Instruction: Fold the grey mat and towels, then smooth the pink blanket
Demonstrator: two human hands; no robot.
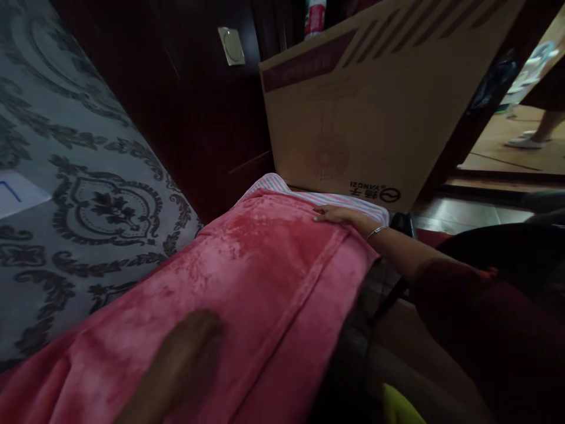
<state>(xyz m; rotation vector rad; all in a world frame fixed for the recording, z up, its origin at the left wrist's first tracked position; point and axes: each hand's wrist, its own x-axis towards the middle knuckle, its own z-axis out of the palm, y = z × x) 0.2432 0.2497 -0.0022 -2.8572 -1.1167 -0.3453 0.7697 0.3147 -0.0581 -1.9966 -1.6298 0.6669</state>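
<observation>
A plush pink-red blanket (247, 259) is spread across the middle of the view, with a hemmed edge along its right side. At its far end a striped cloth (269, 184) in pale pink, white and blue shows from beneath it. My right hand (334, 215), below a dark red sleeve and a silver bracelet (377, 231), lies on the blanket's far right part with its fingers stretched out. Over the nearer part of the blanket is my left hand (188, 347), smeared by motion. Its fingers cannot be made out.
A large cardboard box (366, 118) leans beyond the blanket's far end. Dark red panelling (207, 106) with a wall switch (231, 46) borders patterned wallpaper (115, 212) on the left. Through a doorway at right, a person's leg (547, 126) shows. Something yellow-green (399, 406) lies low at right.
</observation>
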